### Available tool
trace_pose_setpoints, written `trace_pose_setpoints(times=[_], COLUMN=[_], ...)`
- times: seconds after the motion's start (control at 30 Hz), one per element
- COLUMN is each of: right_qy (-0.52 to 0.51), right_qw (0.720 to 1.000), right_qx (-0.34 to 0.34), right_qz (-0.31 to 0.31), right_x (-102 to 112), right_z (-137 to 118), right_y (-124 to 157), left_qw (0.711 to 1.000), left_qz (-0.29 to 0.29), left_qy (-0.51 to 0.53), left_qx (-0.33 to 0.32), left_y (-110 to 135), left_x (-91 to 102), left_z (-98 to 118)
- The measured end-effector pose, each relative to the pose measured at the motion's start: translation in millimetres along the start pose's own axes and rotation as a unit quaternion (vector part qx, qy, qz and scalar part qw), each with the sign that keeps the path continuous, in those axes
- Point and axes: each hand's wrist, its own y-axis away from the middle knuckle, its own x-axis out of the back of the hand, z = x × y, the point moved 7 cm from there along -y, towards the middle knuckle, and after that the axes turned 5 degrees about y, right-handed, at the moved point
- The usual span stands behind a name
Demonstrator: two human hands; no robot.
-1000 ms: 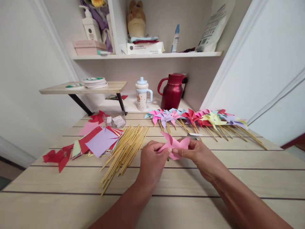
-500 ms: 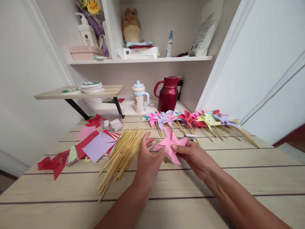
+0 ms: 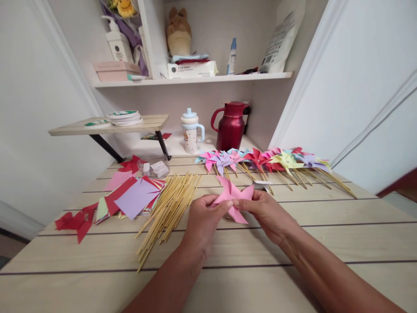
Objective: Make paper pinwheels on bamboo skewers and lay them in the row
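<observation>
Both hands grip a pink paper pinwheel [image 3: 239,195] above the middle of the table. My left hand [image 3: 205,219] is closed on its left side, thumb pressed near the centre. From the right, my right hand [image 3: 269,211] pinches it, with the thumb meeting the left one at the middle. No stick shows on this pinwheel. Left of my left hand lies a loose pile of thin wooden sticks [image 3: 166,213]. Beyond my right hand, finished-looking pinwheels on sticks [image 3: 257,158] lie in a row.
Paper squares [image 3: 133,202] and red folded paper [image 3: 77,222] lie at the left, with small clear boxes [image 3: 159,168] behind. A small raised stand [image 3: 150,121] holds round discs. A cup [image 3: 190,134] and a red jug [image 3: 230,128] stand at the back below a shelf [image 3: 195,81].
My left hand's fingers, spread half a second ago, have closed on the pink pinwheel. Its thumb has moved right, to the centre beside my right thumb.
</observation>
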Motion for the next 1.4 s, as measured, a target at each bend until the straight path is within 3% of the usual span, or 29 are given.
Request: trace_pose_setpoints(times=[0.13, 0.3, 0.43, 0.53, 0.67, 0.8, 1.07, 1.4], right_qy=[0.013, 0.007, 0.001, 0.067, 0.209, 0.280, 0.308, 0.298], right_qw=[1.000, 1.000, 0.993, 0.977, 0.946, 0.931, 0.922, 0.931], right_qx=[-0.004, 0.029, 0.097, 0.161, 0.215, 0.203, 0.220, 0.198], right_qz=[0.005, -0.009, 0.067, 0.125, 0.121, 0.116, 0.087, 0.070], right_x=[-2, -5, 14, 26, 19, 12, 7, 8], right_z=[1, -10, -21, -30, -40, -42, -40, -36], right_y=[1, 2, 0, 3, 9, 11, 10, 8], left_qw=[0.999, 0.997, 0.996, 0.996, 0.996, 0.996, 0.996, 0.997], left_qz=[0.040, 0.058, 0.080, 0.082, 0.074, 0.077, 0.069, 0.064], left_qy=[-0.012, 0.038, 0.043, 0.035, 0.041, 0.027, 0.018, 0.029], left_qx=[-0.032, -0.016, -0.024, -0.027, -0.029, -0.043, -0.045, -0.031], left_y=[0, -3, -5, -6, -7, -5, -5, -1], left_x=[4.1, 9.3, 16.8, 17.7, 14.9, 14.5, 12.8, 11.3], left_z=[1, -5, -5, -6, -7, -3, -2, -2])
